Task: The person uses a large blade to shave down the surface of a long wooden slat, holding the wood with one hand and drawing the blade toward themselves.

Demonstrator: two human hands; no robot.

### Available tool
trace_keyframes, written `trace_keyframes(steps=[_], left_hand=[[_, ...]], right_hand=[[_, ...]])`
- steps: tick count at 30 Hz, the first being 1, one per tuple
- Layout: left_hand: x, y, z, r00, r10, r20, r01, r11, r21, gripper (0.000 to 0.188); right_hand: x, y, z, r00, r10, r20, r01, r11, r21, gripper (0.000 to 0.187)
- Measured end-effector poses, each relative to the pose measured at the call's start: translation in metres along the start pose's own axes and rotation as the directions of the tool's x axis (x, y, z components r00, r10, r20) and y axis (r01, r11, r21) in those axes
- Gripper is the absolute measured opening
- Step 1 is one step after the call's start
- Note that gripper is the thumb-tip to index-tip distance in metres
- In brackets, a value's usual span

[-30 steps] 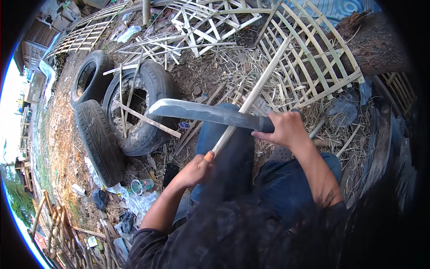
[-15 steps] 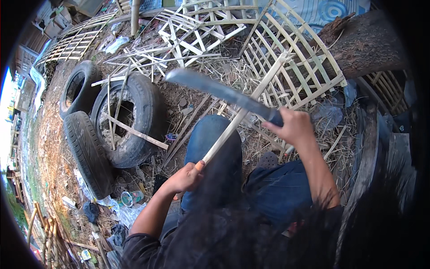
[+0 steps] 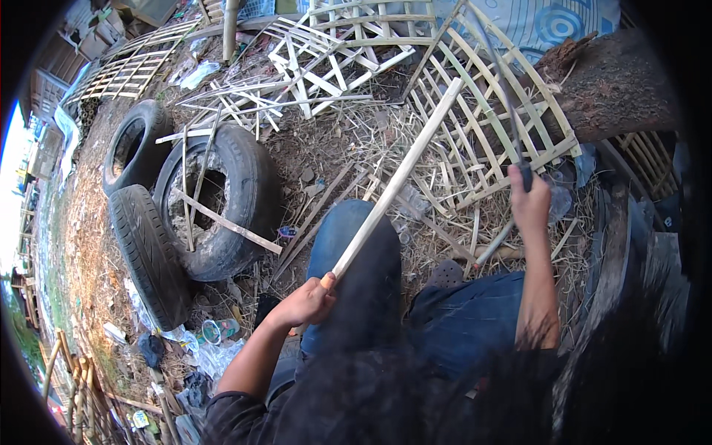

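Stick (image 3: 399, 174) slants far-right over L knee (image 3: 334, 241), near end fisted in L hand (image 3: 305, 302); R hand (image 3: 531, 204) wrapped round knife (image 3: 513, 122), clear of stick. Poss. risk: glancing stroke could cut L hand/knee.

Outdoor yard in daylight, its brown earth ground (image 3: 85, 230) strewn with straw (image 3: 380, 126) and crumpled clear plastic (image 3: 222, 360). Three worn black tyres (image 3: 148, 256) sit close together toward the left, with a slatted lattice panel (image 3: 137, 61) beyond them; at upper right, a thick, rough-barked log (image 3: 615, 96) lies near a blue-and-white patterned sheet (image 3: 582, 22). Bright white sky (image 3: 12, 178) glares along the left rim, green foliage (image 3: 30, 345) below it.
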State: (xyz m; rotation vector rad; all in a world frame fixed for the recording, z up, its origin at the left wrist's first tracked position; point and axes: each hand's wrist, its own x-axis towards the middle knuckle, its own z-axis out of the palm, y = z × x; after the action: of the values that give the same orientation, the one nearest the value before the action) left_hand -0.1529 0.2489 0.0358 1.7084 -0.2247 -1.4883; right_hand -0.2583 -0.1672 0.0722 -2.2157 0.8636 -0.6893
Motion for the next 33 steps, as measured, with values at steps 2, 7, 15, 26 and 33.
trace_keyframes(steps=[2,7,15,26,33], left_hand=[[0.0,-0.01,0.001,1.0,0.002,-0.01,-0.003,0.995,-0.096,0.061],[-0.002,-0.017,0.01,0.991,0.132,-0.003,-0.132,0.986,-0.104,0.061],[-0.019,0.029,0.043,0.908,0.413,0.074,-0.37,0.871,-0.324,0.062],[0.054,0.068,0.094,0.617,0.726,-0.304,-0.687,0.308,-0.658,0.06],[0.055,0.048,0.096,0.583,0.728,-0.359,-0.763,0.339,-0.55,0.058]], right_hand=[[-0.017,-0.03,0.017,0.982,-0.122,0.141,0.127,0.992,-0.026,0.049],[-0.06,-0.057,0.036,0.854,-0.373,0.363,0.449,0.88,-0.152,0.056],[-0.073,-0.064,0.024,0.963,-0.16,0.215,0.157,0.987,0.031,0.047],[-0.153,-0.071,0.035,0.849,0.092,0.521,-0.406,0.745,0.529,0.03],[-0.167,-0.085,0.033,0.718,-0.022,0.696,-0.576,0.543,0.611,0.026]])
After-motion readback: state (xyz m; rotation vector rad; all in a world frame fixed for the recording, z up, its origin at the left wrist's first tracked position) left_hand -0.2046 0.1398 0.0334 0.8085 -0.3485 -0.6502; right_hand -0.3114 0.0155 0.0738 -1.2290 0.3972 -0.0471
